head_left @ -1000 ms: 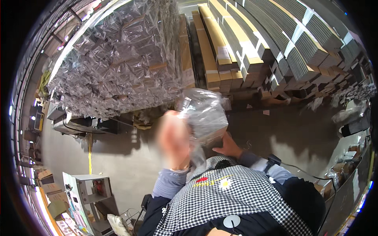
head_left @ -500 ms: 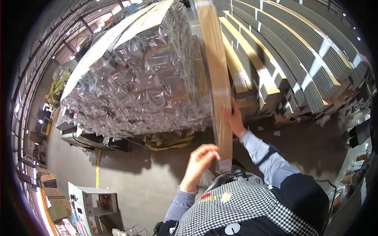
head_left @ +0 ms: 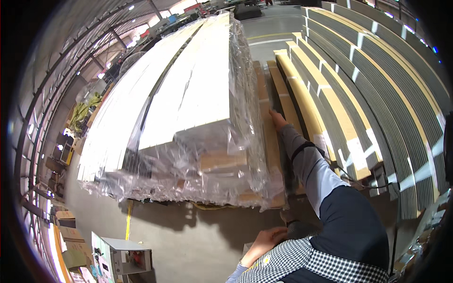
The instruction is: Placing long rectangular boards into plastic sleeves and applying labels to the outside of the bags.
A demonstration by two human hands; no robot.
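Note:
My right arm point(head_left: 304, 151) stretches far forward. Its hand point(head_left: 279, 120) is at the edge of a long brown cardboard pack point(head_left: 272, 153) lying lengthwise beside a plastic-wrapped stack point(head_left: 214, 137). Most of the right fingers are hidden, so their grip cannot be made out. Low in front of my checked apron point(head_left: 288, 250) is my left hand point(head_left: 268, 239), fingers loosely stretched to the right, with nothing seen in them. The stack has long white panels point(head_left: 198, 94) on top and crumpled clear film down its front and right side.
Long bundles of dark boards with tan edges point(head_left: 377, 94) curve along the right. More brown packs point(head_left: 302, 96) lie between them and the stack. A grey box-shaped cabinet point(head_left: 130, 254) stands at the lower left, near a yellow floor line point(head_left: 128, 219). A dark cable point(head_left: 363, 184) crosses at right.
The long brown pack, upright before me earlier, now lies low beside the wrapped stack. My right arm has reached farther forward; my left hand has left the pack's near end and dropped toward my apron.

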